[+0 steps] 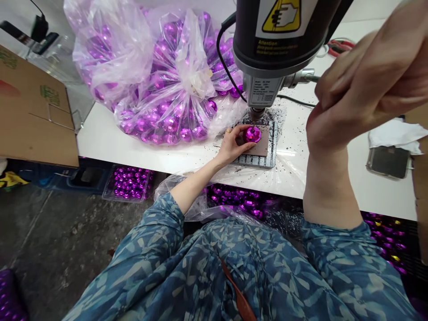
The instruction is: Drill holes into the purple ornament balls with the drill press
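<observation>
Under a bench drill press (277, 49), my left hand (230, 145) grips a shiny purple faceted ball (252, 134) between thumb and fingers. The ball rests on a brown board (260, 149) that lies on the slotted metal base (272, 154). The drill's chuck (257, 113) is straight above, and its bit meets the top of the ball. My right hand (361, 84) is raised close to the camera, closed around the drill press lever (309, 76); most of the lever is hidden by the fingers. Dark shavings are scattered around the base.
Large clear plastic bags (167, 84) of purple balls fill the table's left and back. A cardboard box (36, 107) stands at the far left. Below the table edge is a clear bin (130, 183) of purple balls. A dark phone-like object (388, 160) lies at the right.
</observation>
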{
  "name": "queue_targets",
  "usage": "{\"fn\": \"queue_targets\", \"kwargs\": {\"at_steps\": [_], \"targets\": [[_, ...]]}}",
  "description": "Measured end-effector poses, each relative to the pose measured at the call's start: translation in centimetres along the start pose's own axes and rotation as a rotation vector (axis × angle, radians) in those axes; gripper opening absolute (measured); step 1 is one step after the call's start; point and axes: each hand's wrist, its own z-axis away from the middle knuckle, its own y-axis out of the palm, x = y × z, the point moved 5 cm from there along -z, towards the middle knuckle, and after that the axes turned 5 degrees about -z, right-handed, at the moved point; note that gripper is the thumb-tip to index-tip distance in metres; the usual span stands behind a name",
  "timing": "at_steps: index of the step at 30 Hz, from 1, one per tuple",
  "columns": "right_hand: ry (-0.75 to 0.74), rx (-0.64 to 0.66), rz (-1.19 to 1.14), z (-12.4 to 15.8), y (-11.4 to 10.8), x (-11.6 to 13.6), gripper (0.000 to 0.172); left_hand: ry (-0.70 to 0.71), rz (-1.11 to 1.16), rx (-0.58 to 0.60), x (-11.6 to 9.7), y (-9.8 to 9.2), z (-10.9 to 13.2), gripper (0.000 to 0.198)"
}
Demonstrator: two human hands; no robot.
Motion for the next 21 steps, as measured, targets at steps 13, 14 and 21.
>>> {"fn": "queue_targets", "kwargs": {"at_steps": [13,14,21], "targets": [[-0.403,-0.088,0.175,2.6,-2.9,-3.9,0.078,0.017,-0.003,0.003,0.0,0.1,0.1,0.054],[-0.432,-0.082,0.186,2.8,-3.1,-4.2,0.078,0.02,0.0,0.0,0.0,0.1,0.1,0.054],[-0.592,-0.048,0.209,3.2,-4.0,-5.7,0.067,0.007,0.011,-0.007,-0.1,0.1,0.2,0.054]]}}
